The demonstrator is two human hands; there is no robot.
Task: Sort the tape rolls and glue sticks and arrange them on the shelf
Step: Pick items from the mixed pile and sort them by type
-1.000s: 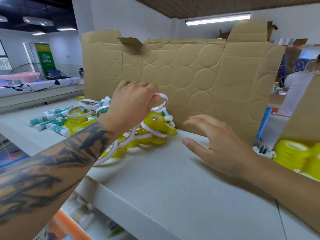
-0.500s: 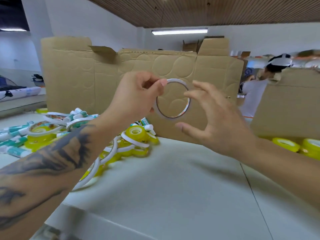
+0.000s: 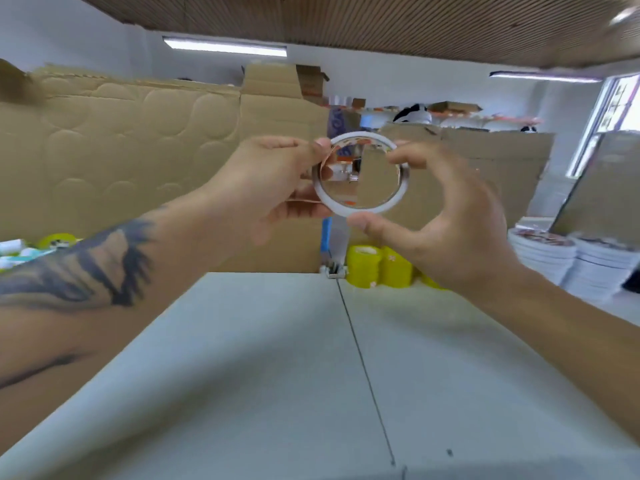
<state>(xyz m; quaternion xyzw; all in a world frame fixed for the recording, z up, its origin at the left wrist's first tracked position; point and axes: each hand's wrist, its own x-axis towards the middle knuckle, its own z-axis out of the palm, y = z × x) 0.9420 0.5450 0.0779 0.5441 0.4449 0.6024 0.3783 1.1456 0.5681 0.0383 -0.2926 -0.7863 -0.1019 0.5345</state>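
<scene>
A thin tape ring [image 3: 360, 174] is pinched by both the left hand [image 3: 266, 188] and right hand [image 3: 446, 216], apparently mid-sorting; placement beside the white stacks [image 3: 571, 268] seems next.

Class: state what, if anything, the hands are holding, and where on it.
A thin white tape roll, by its rim: left hand pinches its left edge, right hand its top and bottom.

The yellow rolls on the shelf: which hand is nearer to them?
Right. The right hand is just above the yellow rolls; the left hand is up and farther left.
</scene>
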